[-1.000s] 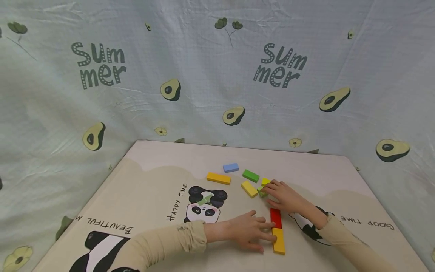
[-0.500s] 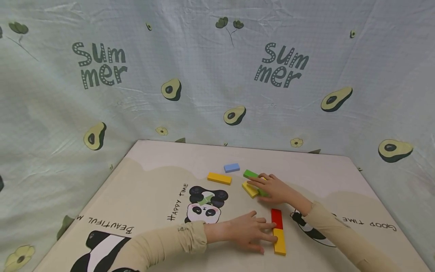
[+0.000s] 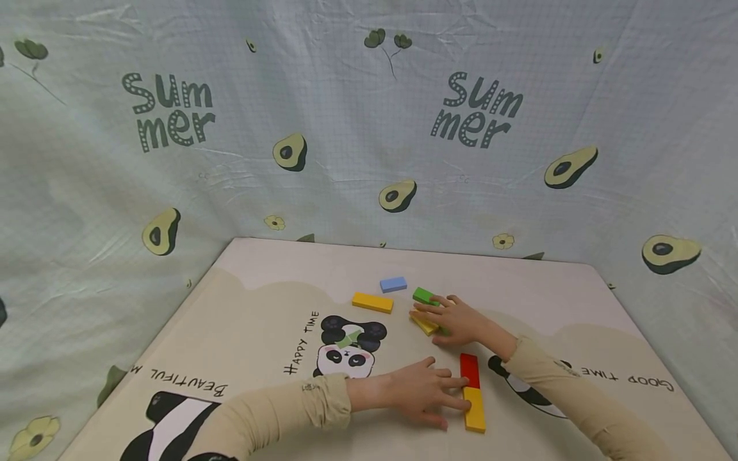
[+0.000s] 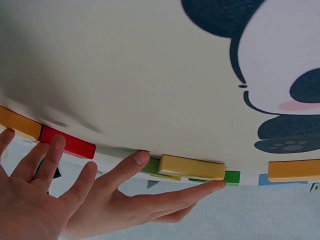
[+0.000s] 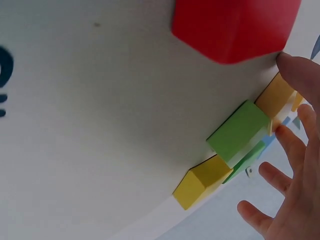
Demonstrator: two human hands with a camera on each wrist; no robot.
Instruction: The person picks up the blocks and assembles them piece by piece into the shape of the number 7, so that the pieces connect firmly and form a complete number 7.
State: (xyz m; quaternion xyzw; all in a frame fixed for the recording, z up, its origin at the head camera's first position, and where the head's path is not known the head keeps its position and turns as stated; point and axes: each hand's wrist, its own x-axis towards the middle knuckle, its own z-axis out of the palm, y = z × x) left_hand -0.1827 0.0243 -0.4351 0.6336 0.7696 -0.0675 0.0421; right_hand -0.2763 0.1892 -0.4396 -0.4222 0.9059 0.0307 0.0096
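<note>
My left hand (image 3: 425,392) lies beside a red block (image 3: 469,366) and an orange block (image 3: 475,415) set end to end, its spread fingertips at their left side. My right hand (image 3: 461,320) reaches over a yellow block (image 3: 425,325), with straight, spread fingers. In the left wrist view, its thumb is near one end of that yellow block (image 4: 192,167) and a long fingertip is by the other. Light green (image 5: 240,132) and bright yellow (image 5: 205,180) blocks show near the fingers in the right wrist view; the right hand mostly hides them from the head view.
Just beyond the right fingertips lies a darker green block (image 3: 423,295). An orange block (image 3: 372,302) and a blue block (image 3: 393,284) lie farther left and back. The panda-printed tabletop (image 3: 259,346) ends against a hanging avocado-print cloth (image 3: 346,128).
My right hand has moved left and farther back, from beside the light green block to over the yellow one. The left hand and the red and orange blocks stay put.
</note>
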